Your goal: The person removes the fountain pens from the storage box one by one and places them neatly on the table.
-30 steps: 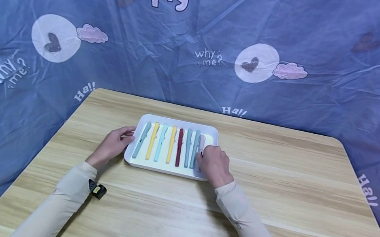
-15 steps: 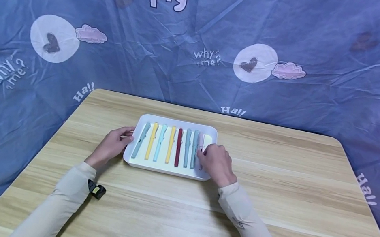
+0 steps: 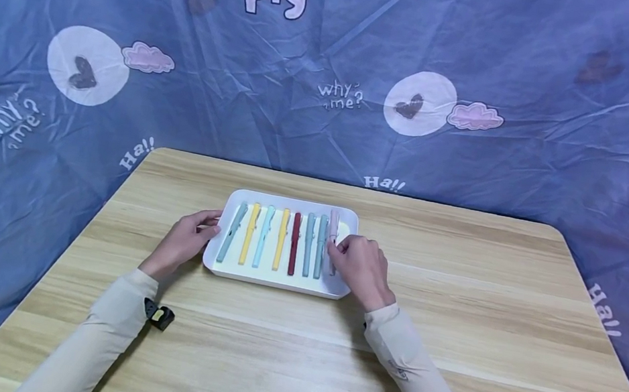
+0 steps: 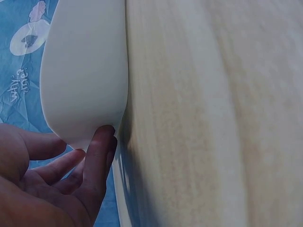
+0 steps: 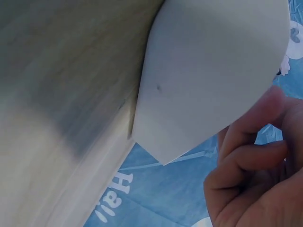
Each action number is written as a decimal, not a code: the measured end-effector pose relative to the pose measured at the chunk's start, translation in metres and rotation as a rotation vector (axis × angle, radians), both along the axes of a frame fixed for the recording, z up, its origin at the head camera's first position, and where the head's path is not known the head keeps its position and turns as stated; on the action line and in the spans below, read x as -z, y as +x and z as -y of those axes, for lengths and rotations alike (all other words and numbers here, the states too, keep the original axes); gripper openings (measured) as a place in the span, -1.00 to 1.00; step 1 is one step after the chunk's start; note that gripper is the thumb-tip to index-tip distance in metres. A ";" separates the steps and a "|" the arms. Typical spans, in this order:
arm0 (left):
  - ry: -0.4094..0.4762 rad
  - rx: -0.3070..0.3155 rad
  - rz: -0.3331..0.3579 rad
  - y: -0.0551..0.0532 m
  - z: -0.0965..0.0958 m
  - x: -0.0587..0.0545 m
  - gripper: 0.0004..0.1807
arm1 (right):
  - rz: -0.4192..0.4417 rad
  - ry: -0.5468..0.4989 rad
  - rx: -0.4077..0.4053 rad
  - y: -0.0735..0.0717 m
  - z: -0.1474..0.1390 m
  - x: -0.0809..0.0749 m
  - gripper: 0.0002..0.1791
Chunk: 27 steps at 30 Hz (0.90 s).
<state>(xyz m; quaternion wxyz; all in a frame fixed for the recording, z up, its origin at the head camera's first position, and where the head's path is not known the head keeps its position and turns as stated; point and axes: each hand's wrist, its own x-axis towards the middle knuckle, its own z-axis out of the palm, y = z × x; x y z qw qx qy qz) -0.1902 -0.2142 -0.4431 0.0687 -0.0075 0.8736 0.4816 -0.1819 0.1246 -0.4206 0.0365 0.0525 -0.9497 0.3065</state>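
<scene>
A white tray point(image 3: 277, 280) holds a row of capped pens with clips, lying roughly side by side. My right hand point(image 3: 363, 268) is over its right end, thumb and forefinger pinching a pale lilac pen point(image 3: 334, 223); the palm side is hidden in the head view. Left of that pen lie two grey-blue pens, then a dark red pen point(image 3: 294, 244). At the tray's left end, my left hand point(image 3: 185, 241) rests with its fingers and thumb against the outer wall. In the right wrist view, the tray's wall point(image 5: 199, 85) hides the pen, and my fingers are curled above the rim.
Farther left in the tray lie a yellow pen point(image 3: 281, 238), a light blue pen point(image 3: 264, 236), another yellow one and a slanted grey-blue pen point(image 3: 232, 231). The tray stands on a wooden table point(image 3: 456, 312). A blue printed cloth point(image 3: 300, 126) hangs behind it.
The lilac pen has shifted toward the tray's far edge, and its top now overlaps the far rim. My right hand moved slightly with it. My left hand stays at the tray's left end.
</scene>
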 end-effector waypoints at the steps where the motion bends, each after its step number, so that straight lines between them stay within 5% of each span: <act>1: 0.002 0.002 0.000 0.000 0.000 0.000 -0.50 | -0.009 -0.011 0.002 0.000 -0.001 0.000 -0.64; 18: 0.018 0.010 0.009 0.000 -0.004 0.000 -0.50 | -0.020 -0.200 0.012 0.007 -0.021 0.000 -0.70; 27: -0.008 0.014 -0.003 0.003 -0.002 -0.004 -0.49 | -0.031 -0.205 0.040 0.013 -0.038 0.000 -0.70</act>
